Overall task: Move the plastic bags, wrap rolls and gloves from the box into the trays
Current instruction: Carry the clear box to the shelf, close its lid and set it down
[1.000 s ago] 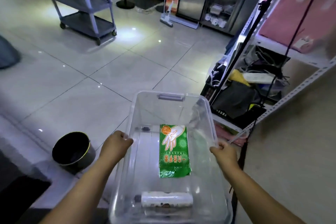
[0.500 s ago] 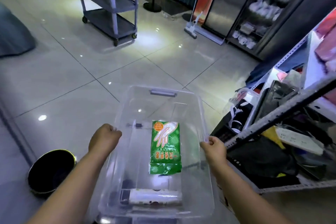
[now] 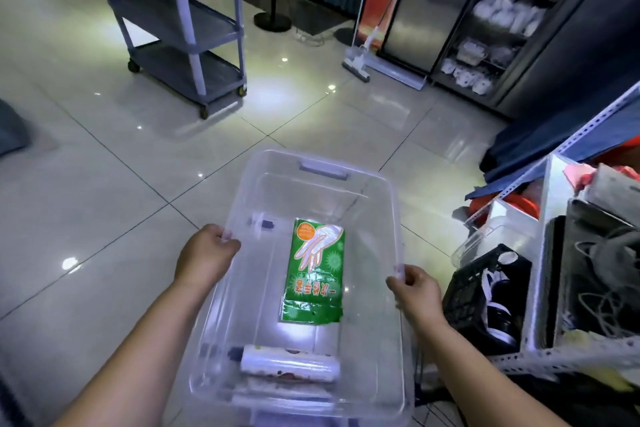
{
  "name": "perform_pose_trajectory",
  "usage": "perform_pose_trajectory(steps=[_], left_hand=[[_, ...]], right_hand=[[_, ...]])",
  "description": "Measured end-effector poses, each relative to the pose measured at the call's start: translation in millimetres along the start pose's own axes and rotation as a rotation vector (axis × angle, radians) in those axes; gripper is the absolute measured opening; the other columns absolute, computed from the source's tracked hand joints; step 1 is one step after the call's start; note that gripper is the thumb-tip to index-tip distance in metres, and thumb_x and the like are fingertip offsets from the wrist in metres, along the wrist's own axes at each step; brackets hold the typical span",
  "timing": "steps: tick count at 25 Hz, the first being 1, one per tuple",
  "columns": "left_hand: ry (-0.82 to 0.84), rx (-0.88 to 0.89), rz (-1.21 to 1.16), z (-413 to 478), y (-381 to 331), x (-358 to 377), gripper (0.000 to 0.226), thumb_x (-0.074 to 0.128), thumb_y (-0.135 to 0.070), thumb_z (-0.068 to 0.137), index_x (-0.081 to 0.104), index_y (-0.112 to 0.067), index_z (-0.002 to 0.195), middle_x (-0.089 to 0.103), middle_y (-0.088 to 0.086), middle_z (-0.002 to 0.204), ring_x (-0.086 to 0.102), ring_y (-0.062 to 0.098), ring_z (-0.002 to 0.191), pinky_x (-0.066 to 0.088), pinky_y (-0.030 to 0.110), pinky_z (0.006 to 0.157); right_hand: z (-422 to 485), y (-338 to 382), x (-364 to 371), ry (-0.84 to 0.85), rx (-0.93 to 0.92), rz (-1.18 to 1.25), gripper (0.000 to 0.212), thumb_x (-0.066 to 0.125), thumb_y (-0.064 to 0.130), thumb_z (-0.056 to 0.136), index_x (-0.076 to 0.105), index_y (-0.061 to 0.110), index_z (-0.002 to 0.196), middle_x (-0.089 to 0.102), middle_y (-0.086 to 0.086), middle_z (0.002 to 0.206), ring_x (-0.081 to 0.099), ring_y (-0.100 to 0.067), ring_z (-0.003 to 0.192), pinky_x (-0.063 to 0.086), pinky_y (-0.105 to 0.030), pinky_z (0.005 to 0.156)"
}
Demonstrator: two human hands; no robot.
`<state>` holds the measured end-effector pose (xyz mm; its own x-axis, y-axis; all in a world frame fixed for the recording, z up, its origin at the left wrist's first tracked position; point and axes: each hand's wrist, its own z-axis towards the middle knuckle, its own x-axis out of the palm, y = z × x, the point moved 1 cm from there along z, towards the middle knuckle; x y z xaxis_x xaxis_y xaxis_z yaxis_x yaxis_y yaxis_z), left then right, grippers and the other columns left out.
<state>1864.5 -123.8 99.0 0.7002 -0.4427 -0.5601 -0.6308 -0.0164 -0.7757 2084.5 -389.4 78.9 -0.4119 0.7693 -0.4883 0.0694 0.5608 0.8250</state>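
Clear box (image 3: 323, 170) sits at 6 o'clock in view, tiled floor (image 3: 104, 218) showing beneath it. Left hand (image 3: 204, 255) grips the 9 o'clock rim and right hand (image 3: 415, 291) grips the 3 o'clock rim, fingers curled over the edge. Inside, a green glove pack (image 3: 313, 270) lies flat mid-box and a white wrap roll (image 3: 289, 366) lies crosswise at the 6 o'clock end. Grey cart (image 3: 183, 28) at 11 o'clock, well apart. Cluttered rack (image 3: 547, 253) and black crate (image 3: 485, 288) near at 3 o'clock.

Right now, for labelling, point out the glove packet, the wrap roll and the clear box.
glove packet (image 3: 313, 270), head view, middle of its green face.
wrap roll (image 3: 291, 365), head view, middle of its side.
clear box (image 3: 323, 170), head view, far-rim handle.
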Motion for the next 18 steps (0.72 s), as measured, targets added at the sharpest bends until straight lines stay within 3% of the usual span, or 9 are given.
perform_pose_trajectory(steps=[4, 10, 18], left_hand=[[0.076, -0.002, -0.014, 80, -56, 45, 0.012, 0.061, -0.030, 0.061, 0.053, -0.024, 0.068, 0.060, -0.004, 0.066, 0.056, 0.022, 0.059, 0.043, 0.028, 0.059], [0.148, -0.004, 0.029, 200, -166, 138, 0.021, 0.059, -0.034, 0.053, 0.055, -0.022, 0.070, 0.059, -0.002, 0.061, 0.054, 0.022, 0.049, 0.045, 0.029, 0.057], [0.279, 0.018, 0.031, 331, -304, 266, 0.015, 0.068, -0.012, 0.075, 0.055, -0.018, 0.070, 0.058, 0.002, 0.066, 0.052, 0.019, 0.043, 0.043, 0.023, 0.045]], right_hand=[[99, 20, 4, -0.022, 0.031, 0.022, 0.016, 0.063, 0.004, 0.075, 0.064, 0.017, 0.083, 0.058, -0.002, 0.059, 0.047, -0.017, 0.047, 0.045, -0.027, 0.047], [271, 54, -11, -0.042, 0.091, 0.058, 0.019, 0.065, 0.005, 0.075, 0.063, 0.017, 0.090, 0.060, -0.001, 0.063, 0.049, -0.018, 0.053, 0.045, -0.032, 0.058], [445, 99, -64, -0.127, 0.141, 0.066, 0.024, 0.064, 0.001, 0.074, 0.062, 0.017, 0.091, 0.051, 0.000, 0.058, 0.045, -0.019, 0.049, 0.043, -0.034, 0.056]])
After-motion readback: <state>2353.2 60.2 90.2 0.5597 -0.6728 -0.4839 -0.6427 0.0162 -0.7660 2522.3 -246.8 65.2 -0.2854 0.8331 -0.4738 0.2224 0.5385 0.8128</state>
